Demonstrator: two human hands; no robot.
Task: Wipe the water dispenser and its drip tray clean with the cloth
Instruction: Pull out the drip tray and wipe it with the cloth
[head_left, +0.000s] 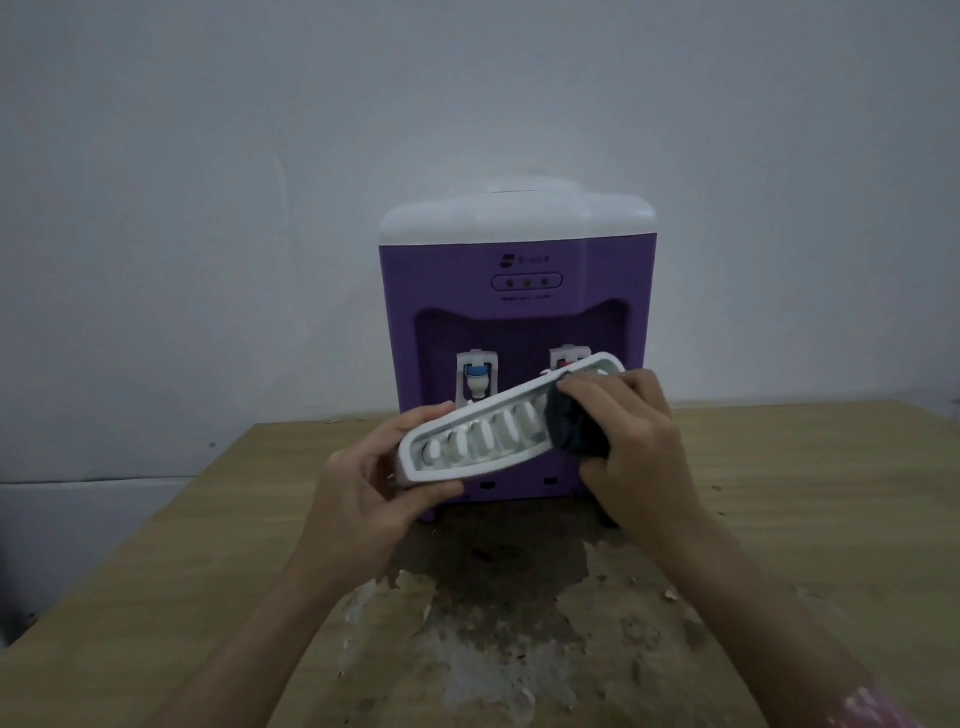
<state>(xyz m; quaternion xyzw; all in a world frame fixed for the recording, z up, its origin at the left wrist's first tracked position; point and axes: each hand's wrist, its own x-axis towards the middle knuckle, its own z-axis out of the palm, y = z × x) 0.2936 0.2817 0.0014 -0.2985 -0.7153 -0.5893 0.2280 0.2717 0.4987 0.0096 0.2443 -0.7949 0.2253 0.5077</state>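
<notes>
Hands both busy: left hand (358, 483) grips lower-left end of white slotted plastic drip tray (483, 441), held tilted in air before purple water dispenser with white top (514, 322). Right hand (631, 441) clutches dark bunched cloth (576, 428), pressed on tray's upper-right end. Dispenser stands on worn wooden surface (779, 519), against pale wall (208, 182).

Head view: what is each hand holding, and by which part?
The left hand grips the white slotted plastic drip tray by its lower left end. The right hand holds the dark bunched cloth, pressing it into the tray's upper right end.
</notes>
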